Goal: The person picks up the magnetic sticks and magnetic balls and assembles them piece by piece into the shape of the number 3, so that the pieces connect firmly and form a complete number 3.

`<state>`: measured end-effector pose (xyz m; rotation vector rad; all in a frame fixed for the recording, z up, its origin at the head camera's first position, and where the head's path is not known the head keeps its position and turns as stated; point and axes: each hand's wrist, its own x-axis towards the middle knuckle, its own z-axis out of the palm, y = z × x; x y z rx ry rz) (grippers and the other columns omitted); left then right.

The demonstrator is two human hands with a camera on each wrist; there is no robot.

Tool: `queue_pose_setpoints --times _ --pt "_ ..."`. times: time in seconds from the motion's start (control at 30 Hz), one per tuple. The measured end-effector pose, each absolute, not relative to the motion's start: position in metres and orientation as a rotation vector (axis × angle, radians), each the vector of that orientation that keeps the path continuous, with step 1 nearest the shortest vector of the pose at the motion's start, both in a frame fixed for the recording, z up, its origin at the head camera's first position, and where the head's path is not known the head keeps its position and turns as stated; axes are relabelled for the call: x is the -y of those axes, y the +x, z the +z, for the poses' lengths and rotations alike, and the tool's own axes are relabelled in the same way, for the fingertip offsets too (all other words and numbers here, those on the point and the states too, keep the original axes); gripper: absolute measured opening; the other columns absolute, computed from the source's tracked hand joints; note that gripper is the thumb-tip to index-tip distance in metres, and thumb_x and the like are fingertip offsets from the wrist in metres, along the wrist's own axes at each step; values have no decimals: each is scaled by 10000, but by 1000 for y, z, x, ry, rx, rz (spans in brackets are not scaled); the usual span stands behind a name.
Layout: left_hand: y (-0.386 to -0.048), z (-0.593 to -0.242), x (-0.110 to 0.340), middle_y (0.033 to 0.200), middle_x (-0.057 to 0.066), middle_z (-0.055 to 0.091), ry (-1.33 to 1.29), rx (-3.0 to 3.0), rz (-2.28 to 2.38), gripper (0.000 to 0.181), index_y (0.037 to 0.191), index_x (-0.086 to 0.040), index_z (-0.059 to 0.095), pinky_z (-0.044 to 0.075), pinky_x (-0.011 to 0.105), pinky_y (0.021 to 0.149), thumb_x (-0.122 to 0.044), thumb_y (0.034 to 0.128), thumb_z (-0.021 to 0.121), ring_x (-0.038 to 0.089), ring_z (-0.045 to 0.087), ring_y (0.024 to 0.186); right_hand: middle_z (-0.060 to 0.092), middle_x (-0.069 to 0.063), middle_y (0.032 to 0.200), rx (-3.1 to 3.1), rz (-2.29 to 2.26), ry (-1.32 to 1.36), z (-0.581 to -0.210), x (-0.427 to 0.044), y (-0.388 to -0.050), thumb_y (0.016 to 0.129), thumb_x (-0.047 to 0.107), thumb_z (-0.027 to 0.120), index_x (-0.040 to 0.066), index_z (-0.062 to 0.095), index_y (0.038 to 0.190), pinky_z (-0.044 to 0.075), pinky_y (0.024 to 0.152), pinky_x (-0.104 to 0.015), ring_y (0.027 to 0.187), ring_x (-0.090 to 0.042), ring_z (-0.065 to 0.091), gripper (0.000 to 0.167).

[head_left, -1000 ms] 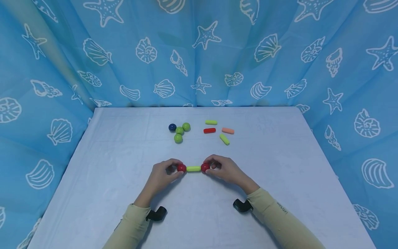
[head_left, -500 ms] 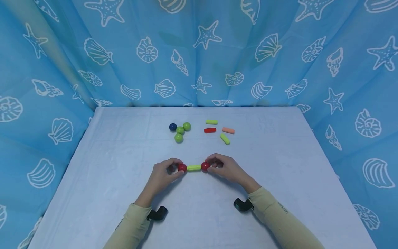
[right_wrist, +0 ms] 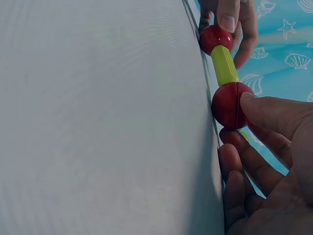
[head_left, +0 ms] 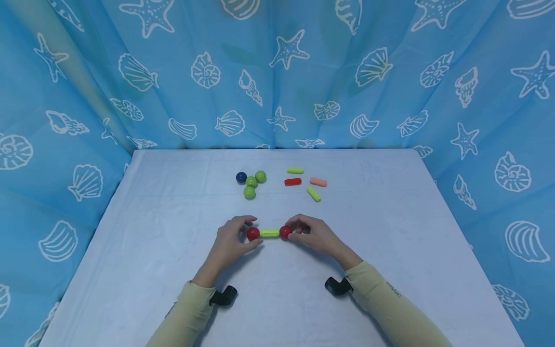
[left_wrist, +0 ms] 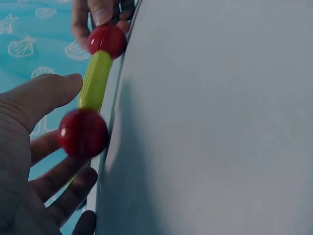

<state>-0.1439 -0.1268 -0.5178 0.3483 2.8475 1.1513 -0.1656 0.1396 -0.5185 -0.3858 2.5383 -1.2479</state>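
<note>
A yellow-green stick (head_left: 270,233) joins two red balls, the left ball (head_left: 253,234) and the right ball (head_left: 285,232). Around the left ball my left hand (head_left: 231,242) stands with thumb and fingers spread apart; in the left wrist view a gap shows between the thumb and the near ball (left_wrist: 83,133). My right hand (head_left: 315,236) pinches the right ball between thumb and fingers, and the right wrist view shows the thumb pressed on that ball (right_wrist: 230,105).
Farther back on the white table (head_left: 173,202) lie a dark blue ball (head_left: 241,177) and three green balls (head_left: 249,192). To their right are two yellow-green sticks (head_left: 295,170), a red stick (head_left: 292,181) and an orange stick (head_left: 318,182). A patterned blue curtain (head_left: 243,58) surrounds the table.
My left thumb and fingers have spread and let go of the left ball. The right hand keeps its pinch, and the joined piece has hardly moved.
</note>
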Motion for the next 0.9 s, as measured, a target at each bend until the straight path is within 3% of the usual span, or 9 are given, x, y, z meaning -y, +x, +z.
queue_pose_setpoints --times 0.2,0.53,0.9 --pt "-146 -516 111 1326 54 653 456 -2921 1000 582 1341 -170 652 432 525 1067 -340 824 858 264 573 1248 670 67 1066 -2544 -1258 -389 -518 -139 -165 911 182 776 208 685 1200 502 844 -328 906 -151 576 304" --pt "-152 -515 88 1178 -47 742 687 -3044 796 416 1235 -240 745 375 535 1075 -435 872 798 216 602 1167 679 45 1044 -2547 -1270 -409 -519 -141 -165 921 203 764 169 672 1183 501 828 -310 886 -140 592 280" --pt "-155 -520 74 1098 -65 763 598 -2986 915 383 1193 -214 772 396 499 1059 -391 858 825 167 647 1047 680 56 1026 -2527 -1289 -430 -519 -142 -165 926 197 763 166 673 1167 505 830 -316 901 -120 614 259"
